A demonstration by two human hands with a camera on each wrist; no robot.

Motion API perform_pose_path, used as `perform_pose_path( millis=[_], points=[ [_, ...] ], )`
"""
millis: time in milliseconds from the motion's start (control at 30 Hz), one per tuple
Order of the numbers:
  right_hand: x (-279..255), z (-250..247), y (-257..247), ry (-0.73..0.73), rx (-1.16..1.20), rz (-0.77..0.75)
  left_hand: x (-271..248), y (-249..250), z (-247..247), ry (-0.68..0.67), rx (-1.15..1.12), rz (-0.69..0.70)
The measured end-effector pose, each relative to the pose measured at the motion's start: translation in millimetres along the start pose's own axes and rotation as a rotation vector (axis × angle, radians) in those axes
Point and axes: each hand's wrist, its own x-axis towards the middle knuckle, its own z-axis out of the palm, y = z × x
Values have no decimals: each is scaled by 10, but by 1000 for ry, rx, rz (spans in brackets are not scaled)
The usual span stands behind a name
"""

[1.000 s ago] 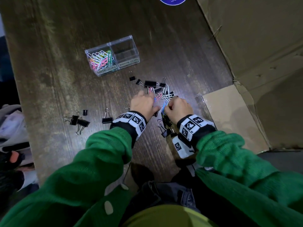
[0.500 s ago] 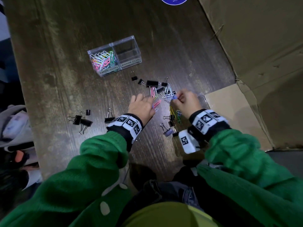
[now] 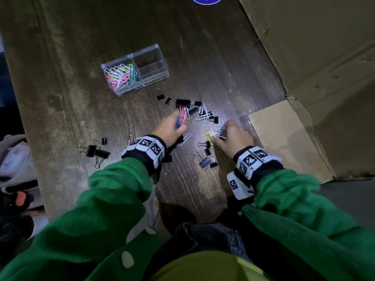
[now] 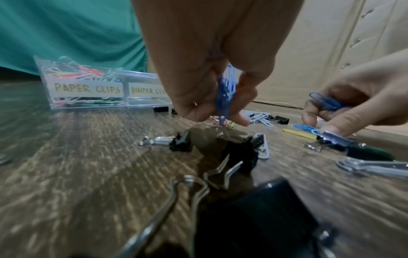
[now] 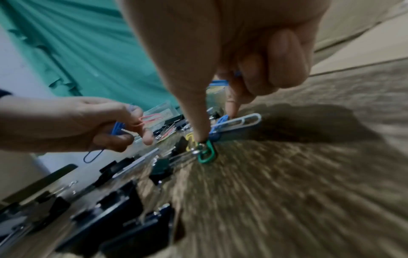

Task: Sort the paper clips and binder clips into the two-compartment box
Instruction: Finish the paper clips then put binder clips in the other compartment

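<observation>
The clear two-compartment box (image 3: 156,47) stands far left of my hands; its left half holds several coloured paper clips (image 3: 121,76), and its right half, labelled for binder clips (image 4: 146,90), is bare. My left hand (image 3: 180,124) pinches a bunch of blue paper clips (image 4: 225,90), fingertips down at the pink clips (image 3: 184,115). My right hand (image 3: 219,136) holds blue paper clips (image 4: 326,102) in its curled fingers while one finger presses a green paper clip (image 5: 206,153) beside a yellow one (image 3: 207,134). Black binder clips (image 3: 183,102) and white paper clips (image 3: 204,114) lie just beyond.
More binder clips lie at the left (image 3: 97,152) and between my wrists (image 3: 206,161). A large cardboard sheet (image 3: 304,78) covers the table's right side. The wooden table (image 3: 60,98) ends close to my body and at the left.
My hands, close together a second ago, have drawn apart. The right one reached to the far white clips, then came back to the yellow and green ones. The left edged toward the pink clips.
</observation>
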Motion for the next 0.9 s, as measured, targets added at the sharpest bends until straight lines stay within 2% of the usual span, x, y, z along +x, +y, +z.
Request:
perform_pose_path(
  millis=[167,300,433,600,733,900],
  points=[
    [-10,39,-52,-30,9,0,-12,-13,85,-37,35,16],
    [-40,54,-77,-100,-75,-30,-39,-9,103,-72,236,77],
    [-24,122,-118,-94,-190,-161,-89,35,161,-52,464,63],
    [101,-38,-259,-153,-139,-206,-102,10,222,-80,684,65],
    [252,-363,-573,-182,-33,-252,-121,-7,155,-135,718,98],
    [619,-630,-1251,-115,82,-427,-224,-52,97,-215,703,33]
  ],
)
